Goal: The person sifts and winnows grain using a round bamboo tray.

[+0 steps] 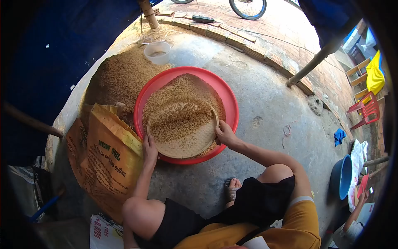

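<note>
A round woven winnowing basket (192, 143) is held between my two hands, over a large red basin (233, 103). Husk-like tan grain (174, 124) lies in a band across the basket, thicker toward its far side, with the near weave mostly showing. My left hand (149, 147) grips the rim at the left, and my right hand (225, 133) grips it at the right, its fingers partly hidden. More grain (195, 85) is heaped in the basin behind the basket.
A brown pile of husks (120, 76) and a translucent bucket (157, 53) are beyond the basin. An orange sack (110, 157) stands close on my left. Brick edging (257, 54), a pole (313, 66) and a blue tub (342, 176) are to the right; another person's arm (355, 213) shows lower right.
</note>
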A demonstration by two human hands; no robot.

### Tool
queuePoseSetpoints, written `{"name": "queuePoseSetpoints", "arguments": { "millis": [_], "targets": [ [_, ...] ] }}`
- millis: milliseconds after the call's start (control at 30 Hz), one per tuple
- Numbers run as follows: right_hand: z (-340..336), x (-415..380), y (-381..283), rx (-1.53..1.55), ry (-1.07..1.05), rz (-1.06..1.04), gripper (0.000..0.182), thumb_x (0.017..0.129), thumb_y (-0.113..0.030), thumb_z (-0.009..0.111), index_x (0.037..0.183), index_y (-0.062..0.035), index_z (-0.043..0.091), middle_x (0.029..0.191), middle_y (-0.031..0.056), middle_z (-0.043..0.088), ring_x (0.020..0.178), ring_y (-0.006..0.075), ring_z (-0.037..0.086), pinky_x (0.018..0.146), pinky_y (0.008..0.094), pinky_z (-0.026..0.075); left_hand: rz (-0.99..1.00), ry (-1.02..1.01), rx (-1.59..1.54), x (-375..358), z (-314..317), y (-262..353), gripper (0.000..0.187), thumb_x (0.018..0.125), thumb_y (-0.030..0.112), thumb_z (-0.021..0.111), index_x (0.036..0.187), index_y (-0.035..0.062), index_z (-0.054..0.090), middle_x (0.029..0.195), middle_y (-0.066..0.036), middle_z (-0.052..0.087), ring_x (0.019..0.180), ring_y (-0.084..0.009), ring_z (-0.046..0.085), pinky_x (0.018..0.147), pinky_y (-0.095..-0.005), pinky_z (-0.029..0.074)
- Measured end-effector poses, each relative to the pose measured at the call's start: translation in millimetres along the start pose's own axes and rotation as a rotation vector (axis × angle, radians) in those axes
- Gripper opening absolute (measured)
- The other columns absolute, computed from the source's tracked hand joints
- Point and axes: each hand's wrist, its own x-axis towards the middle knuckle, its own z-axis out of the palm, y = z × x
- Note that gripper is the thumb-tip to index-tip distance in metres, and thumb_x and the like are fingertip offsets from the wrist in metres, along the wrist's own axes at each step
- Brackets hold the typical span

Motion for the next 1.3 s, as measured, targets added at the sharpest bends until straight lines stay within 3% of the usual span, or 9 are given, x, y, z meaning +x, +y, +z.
{"name": "queuePoseSetpoints", "arguments": {
  "millis": [100, 300, 467, 533, 633, 867, 1067, 1200, 1300],
  "targets": [
    [-8.0, -8.1, 2.9, 0.014, -0.050, 0.130, 0.023, 0.083, -0.014, 0.037, 0.100, 0.0016, 0.038, 0.059, 0.0094, 0.052, 0.043, 0.0165, 0.053, 0.039, 0.0274, 0.044, -0.140, -0.026, -0.078, -5.4, 7.9, -3.7, 0.038, 0.089, 0.027, 0.033, 0.116, 0.0013, 0.041, 0.073, -0.009, 0.050, 0.048, -0.0162, 0.050, 0.027, -0.0243, 0.034],
    [-4.6, -15.7, -40.2, 0.062, 0.038, -0.209, 0.018, 0.085, -0.012, 0.036, 0.098, 0.0012, 0.035, 0.062, 0.0103, 0.051, 0.043, 0.0166, 0.053, 0.038, 0.0277, 0.043, 0.442, 0.114, -0.080, -16.9, -11.8, 63.5, 0.037, 0.092, 0.023, 0.030, 0.116, -0.0037, 0.039, 0.106, -0.013, 0.050, 0.097, -0.0187, 0.048, 0.082, -0.0295, 0.037],
    [-6.2, 1.1, -13.4, 0.039, -0.013, -0.115, 0.017, 0.085, -0.011, 0.036, 0.097, 0.0016, 0.035, 0.061, 0.0104, 0.051, 0.044, 0.0167, 0.053, 0.038, 0.0276, 0.042, 0.392, 0.111, 0.003, -4.0, -3.4, 37.7, 0.036, 0.091, 0.021, 0.030, 0.120, -0.0005, 0.037, 0.086, -0.011, 0.051, 0.078, -0.0194, 0.050, 0.073, -0.0298, 0.041],
    [-4.6, 3.0, -3.3, 0.029, -0.030, -0.040, 0.017, 0.084, -0.011, 0.036, 0.095, 0.0022, 0.035, 0.061, 0.0102, 0.051, 0.044, 0.0167, 0.053, 0.038, 0.0277, 0.042, -0.153, 0.049, 0.001, -17.2, 6.4, 44.2, 0.038, 0.091, 0.025, 0.032, 0.118, -0.0010, 0.038, 0.082, -0.011, 0.049, 0.072, -0.0187, 0.049, 0.066, -0.0301, 0.042],
    [-3.0, -1.8, 5.1, 0.029, -0.069, 0.096, 0.018, 0.084, -0.012, 0.037, 0.092, 0.0039, 0.037, 0.058, 0.0092, 0.050, 0.043, 0.0164, 0.053, 0.037, 0.0277, 0.042, -0.180, -0.043, 0.000, -10.8, 0.7, 20.5, 0.041, 0.090, 0.029, 0.033, 0.116, -0.0019, 0.040, 0.085, -0.012, 0.050, 0.073, -0.0204, 0.051, 0.062, -0.0321, 0.043],
    [-3.8, -12.0, -48.4, 0.020, 0.048, -0.244, 0.018, 0.084, -0.012, 0.036, 0.095, 0.0016, 0.036, 0.058, 0.0110, 0.051, 0.041, 0.0172, 0.052, 0.036, 0.0281, 0.041, 0.504, 0.199, -0.044, -12.3, -13.7, 67.2, 0.037, 0.092, 0.021, 0.029, 0.120, -0.0032, 0.037, 0.107, -0.015, 0.050, 0.098, -0.0210, 0.047, 0.086, -0.0297, 0.035],
    [-4.3, 4.2, -11.9, 0.018, -0.013, -0.096, 0.018, 0.084, -0.012, 0.036, 0.094, 0.0018, 0.036, 0.058, 0.0106, 0.051, 0.041, 0.0172, 0.051, 0.036, 0.0281, 0.041, -0.099, 0.082, 0.053, -2.6, 2.2, 31.3, 0.040, 0.090, 0.024, 0.032, 0.118, -0.0031, 0.037, 0.094, -0.013, 0.052, 0.066, -0.0199, 0.052, 0.044, -0.0282, 0.044],
    [-6.2, -1.7, 2.7, 0.008, -0.066, 0.058, 0.017, 0.084, -0.013, 0.037, 0.089, 0.0033, 0.038, 0.059, 0.0110, 0.052, 0.041, 0.0169, 0.051, 0.036, 0.0280, 0.041, -0.219, -0.094, 0.001, -7.4, 0.2, 14.8, 0.034, 0.091, 0.025, 0.032, 0.111, 0.0002, 0.044, 0.089, -0.011, 0.053, 0.064, -0.0119, 0.050, 0.052, -0.0236, 0.041],
    [-6.3, -1.1, -15.3, -0.039, -0.086, 0.032, 0.017, 0.084, -0.013, 0.037, 0.091, 0.0023, 0.036, 0.060, 0.0118, 0.052, 0.042, 0.0169, 0.052, 0.036, 0.0282, 0.042, 0.196, 0.078, 0.055, -4.0, -2.0, 24.6, 0.031, 0.090, 0.024, 0.032, 0.099, -0.0019, 0.046, 0.068, -0.008, 0.048, 0.058, -0.0174, 0.049, 0.044, -0.0290, 0.040]
  ]
}}
